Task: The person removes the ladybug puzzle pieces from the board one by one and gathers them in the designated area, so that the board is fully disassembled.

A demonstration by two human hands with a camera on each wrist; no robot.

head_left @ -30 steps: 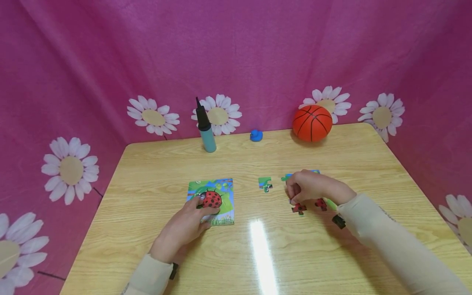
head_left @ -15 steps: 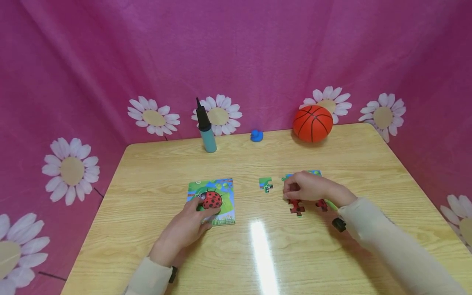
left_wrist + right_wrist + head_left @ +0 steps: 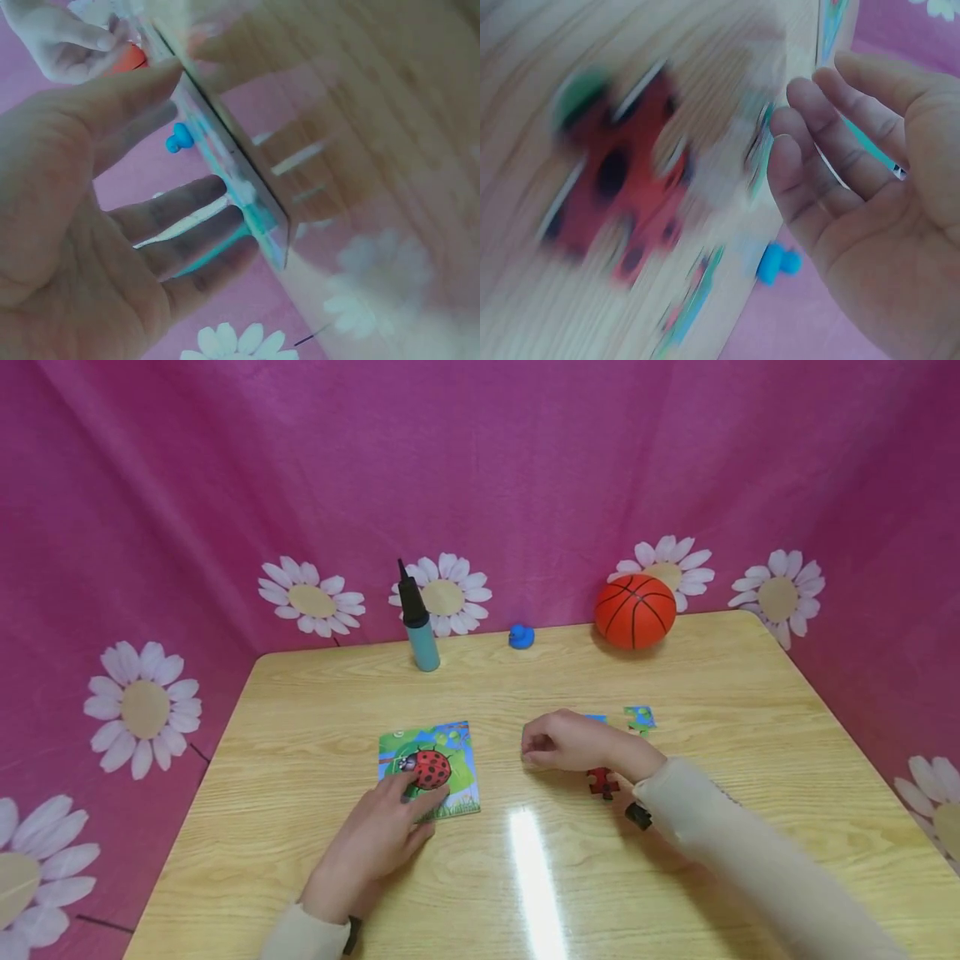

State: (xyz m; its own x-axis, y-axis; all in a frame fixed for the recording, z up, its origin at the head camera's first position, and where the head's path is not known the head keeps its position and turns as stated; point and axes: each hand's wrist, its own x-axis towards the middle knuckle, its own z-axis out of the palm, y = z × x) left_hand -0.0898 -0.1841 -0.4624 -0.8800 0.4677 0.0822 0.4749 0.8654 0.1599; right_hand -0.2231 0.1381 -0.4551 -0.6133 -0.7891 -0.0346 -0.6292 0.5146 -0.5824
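Note:
A ladybug puzzle board (image 3: 450,752) lies on the wooden table (image 3: 300,710), left of centre. My left hand (image 3: 408,793) rests on its near edge with straight fingers; in the left wrist view these fingers (image 3: 180,210) lie along the board's edge (image 3: 225,150). My right hand (image 3: 540,745) hovers low to the right of the board, fingers loosely bent, and covers the spot where a small green piece lay. The right wrist view shows its palm (image 3: 855,172) with nothing in it. A red spotted piece (image 3: 602,782) (image 3: 622,180) lies just behind that hand.
Two blue-green pieces (image 3: 640,718) lie further right. At the table's far edge stand a teal pump (image 3: 418,625), a small blue duck (image 3: 521,636) and a basketball (image 3: 634,610). Pink daisy cloth surrounds the table.
My right hand has slid left from the loose pieces toward the small green piece, uncovering the blue-green pieces. My left hand has stayed on the board.

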